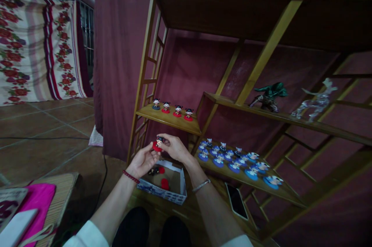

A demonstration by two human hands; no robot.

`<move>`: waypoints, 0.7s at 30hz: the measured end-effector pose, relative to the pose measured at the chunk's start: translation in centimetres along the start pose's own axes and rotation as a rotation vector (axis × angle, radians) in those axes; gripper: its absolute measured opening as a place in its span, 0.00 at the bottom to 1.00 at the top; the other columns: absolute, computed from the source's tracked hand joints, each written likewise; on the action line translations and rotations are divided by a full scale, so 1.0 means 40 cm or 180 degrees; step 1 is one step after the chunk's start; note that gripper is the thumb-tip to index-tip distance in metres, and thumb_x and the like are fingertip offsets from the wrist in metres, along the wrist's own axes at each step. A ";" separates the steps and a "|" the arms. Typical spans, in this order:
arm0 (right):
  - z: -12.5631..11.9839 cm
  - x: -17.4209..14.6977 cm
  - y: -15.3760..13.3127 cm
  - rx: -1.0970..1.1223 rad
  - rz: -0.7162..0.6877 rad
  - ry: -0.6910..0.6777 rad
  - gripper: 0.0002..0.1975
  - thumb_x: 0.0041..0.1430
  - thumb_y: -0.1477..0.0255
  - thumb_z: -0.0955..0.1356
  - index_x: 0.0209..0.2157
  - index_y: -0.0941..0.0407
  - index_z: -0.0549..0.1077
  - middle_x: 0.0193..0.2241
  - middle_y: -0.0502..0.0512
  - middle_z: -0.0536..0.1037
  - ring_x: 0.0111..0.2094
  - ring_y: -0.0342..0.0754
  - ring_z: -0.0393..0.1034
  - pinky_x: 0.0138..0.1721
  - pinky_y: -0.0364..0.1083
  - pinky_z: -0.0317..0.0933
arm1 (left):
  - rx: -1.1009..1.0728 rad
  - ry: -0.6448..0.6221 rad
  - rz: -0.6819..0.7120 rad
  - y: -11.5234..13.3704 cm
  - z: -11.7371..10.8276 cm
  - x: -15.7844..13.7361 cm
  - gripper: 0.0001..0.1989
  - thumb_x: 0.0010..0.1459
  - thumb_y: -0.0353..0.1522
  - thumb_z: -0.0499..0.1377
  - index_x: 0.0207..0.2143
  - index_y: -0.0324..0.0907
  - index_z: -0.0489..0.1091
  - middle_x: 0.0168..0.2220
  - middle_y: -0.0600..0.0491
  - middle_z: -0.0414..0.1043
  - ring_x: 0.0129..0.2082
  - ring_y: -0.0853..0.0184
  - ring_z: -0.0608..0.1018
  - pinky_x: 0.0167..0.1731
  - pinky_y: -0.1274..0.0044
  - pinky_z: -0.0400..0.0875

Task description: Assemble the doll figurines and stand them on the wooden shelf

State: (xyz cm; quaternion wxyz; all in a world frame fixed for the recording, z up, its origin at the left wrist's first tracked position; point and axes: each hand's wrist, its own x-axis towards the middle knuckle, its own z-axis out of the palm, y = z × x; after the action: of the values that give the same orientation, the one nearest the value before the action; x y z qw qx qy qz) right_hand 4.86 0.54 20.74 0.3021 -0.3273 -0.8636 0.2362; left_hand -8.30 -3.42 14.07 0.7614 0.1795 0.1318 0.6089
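Note:
Between my two hands is a small figurine [159, 144] with black hair and a red round base. My left hand [144, 159], with a red bead bracelet, has its fingertips at the base from below. From the right, my right hand [174, 147] pinches the figurine's side; a silver bangle is on that wrist. Below them stands an open cardboard box [177, 197] with a few similar red-based figurines [165, 183] lying in it. On the small upper shelf [162, 121] several like figurines [178, 111] stand in a row.
Several blue-based figurines [235, 165] fill the lower right shelf. A green-caped statue [269, 96] and a clear animal figure [315, 101] stand on the shelf above. A phone [236, 200] lies below right. At left are a pink cloth [43, 200] and a cable [105, 173].

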 end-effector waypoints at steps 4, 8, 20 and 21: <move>-0.002 0.002 -0.005 0.0252 0.0051 -0.0102 0.21 0.49 0.73 0.64 0.47 0.54 0.65 0.31 0.51 0.75 0.26 0.42 0.69 0.30 0.42 0.64 | 0.0021 0.0000 -0.0008 0.006 -0.005 0.001 0.06 0.53 0.28 0.52 0.33 0.33 0.66 0.27 0.48 0.71 0.25 0.71 0.73 0.27 0.80 0.68; -0.007 0.005 -0.011 0.0345 0.0063 -0.0082 0.21 0.48 0.73 0.65 0.47 0.55 0.66 0.31 0.51 0.74 0.25 0.40 0.68 0.30 0.42 0.63 | 0.0081 -0.0005 -0.0011 0.011 -0.002 -0.001 0.07 0.54 0.29 0.52 0.33 0.33 0.67 0.27 0.47 0.71 0.25 0.72 0.72 0.25 0.81 0.67; -0.012 0.008 -0.014 0.0329 -0.0138 0.0029 0.25 0.44 0.68 0.68 0.47 0.55 0.66 0.36 0.53 0.73 0.35 0.44 0.67 0.38 0.44 0.62 | 0.0140 -0.0177 0.0086 0.027 0.025 -0.014 0.07 0.53 0.30 0.52 0.34 0.36 0.67 0.26 0.49 0.70 0.24 0.71 0.72 0.22 0.81 0.65; -0.012 0.008 -0.015 0.0333 -0.0143 0.0021 0.25 0.44 0.68 0.69 0.47 0.56 0.66 0.36 0.53 0.73 0.36 0.44 0.67 0.39 0.44 0.62 | 0.0141 -0.0187 0.0090 0.028 0.027 -0.015 0.07 0.54 0.30 0.52 0.34 0.36 0.67 0.27 0.49 0.70 0.24 0.72 0.72 0.22 0.81 0.65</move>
State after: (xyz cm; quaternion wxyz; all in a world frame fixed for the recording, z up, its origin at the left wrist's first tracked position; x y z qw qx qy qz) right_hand 4.73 0.47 21.59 0.3269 -0.2924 -0.8562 0.2732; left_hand -8.96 -3.90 15.54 0.7521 0.2160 0.1203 0.6109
